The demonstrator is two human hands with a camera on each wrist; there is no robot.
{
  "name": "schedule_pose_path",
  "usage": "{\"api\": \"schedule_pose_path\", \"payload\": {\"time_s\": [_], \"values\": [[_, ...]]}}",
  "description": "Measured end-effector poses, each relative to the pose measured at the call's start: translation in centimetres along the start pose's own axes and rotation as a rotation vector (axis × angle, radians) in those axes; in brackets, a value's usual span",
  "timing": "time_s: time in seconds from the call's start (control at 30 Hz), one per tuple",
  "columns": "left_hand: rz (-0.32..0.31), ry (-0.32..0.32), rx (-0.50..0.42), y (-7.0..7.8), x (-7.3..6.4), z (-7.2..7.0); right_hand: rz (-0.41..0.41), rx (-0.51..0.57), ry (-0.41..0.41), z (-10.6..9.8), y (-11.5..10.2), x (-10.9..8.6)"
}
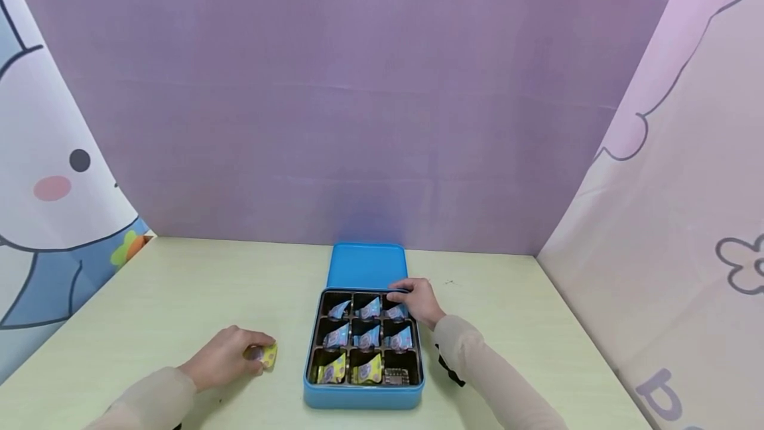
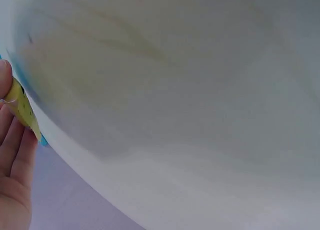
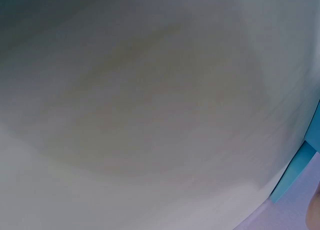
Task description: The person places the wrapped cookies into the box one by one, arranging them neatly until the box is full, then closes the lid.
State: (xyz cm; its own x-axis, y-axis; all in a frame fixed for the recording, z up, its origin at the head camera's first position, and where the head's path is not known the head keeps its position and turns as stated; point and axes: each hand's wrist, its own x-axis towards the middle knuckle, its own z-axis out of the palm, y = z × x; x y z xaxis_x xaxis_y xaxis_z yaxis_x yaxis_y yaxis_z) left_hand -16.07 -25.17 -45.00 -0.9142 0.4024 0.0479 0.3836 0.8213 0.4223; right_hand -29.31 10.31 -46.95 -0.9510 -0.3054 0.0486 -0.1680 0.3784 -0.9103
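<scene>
My left hand pinches a yellow wrapped candy between thumb and fingers, over the table left of the box. The same yellow wrapper appears at the left edge of the left wrist view. A blue box stands open, with a black divided insert. Blue wrapped candies fill its back and middle rows; two yellow candies lie in the front row, whose right compartment shows its bottom. At the back right corner, my right hand grips the box rim, thumb inside the edge.
A blue lid lies flat behind the box, by the purple backdrop. Printed panels enclose the pale table on both sides. Sleeve cloth fills most of both wrist views.
</scene>
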Motion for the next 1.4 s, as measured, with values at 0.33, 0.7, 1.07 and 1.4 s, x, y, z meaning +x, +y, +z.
{"api": "schedule_pose_path", "payload": {"time_s": [0.33, 0.7, 1.07, 1.4], "values": [[-0.117, 0.166, 0.035, 2.1, 1.6, -0.7, -0.003, 0.007, -0.006, -0.1, -0.1, 0.0], [-0.19, 0.219, -0.04, 5.1, 3.1, -1.4, -0.001, 0.002, -0.011, 0.1, 0.0, 0.0], [-0.094, 0.199, -0.149, 7.8, 4.3, -1.0, 0.0, 0.003, -0.01, 0.2, -0.1, 0.1], [-0.008, 0.162, -0.197, 9.6, 4.8, 0.3, -0.001, 0.01, -0.021, 0.5, -0.5, 0.1]]}}
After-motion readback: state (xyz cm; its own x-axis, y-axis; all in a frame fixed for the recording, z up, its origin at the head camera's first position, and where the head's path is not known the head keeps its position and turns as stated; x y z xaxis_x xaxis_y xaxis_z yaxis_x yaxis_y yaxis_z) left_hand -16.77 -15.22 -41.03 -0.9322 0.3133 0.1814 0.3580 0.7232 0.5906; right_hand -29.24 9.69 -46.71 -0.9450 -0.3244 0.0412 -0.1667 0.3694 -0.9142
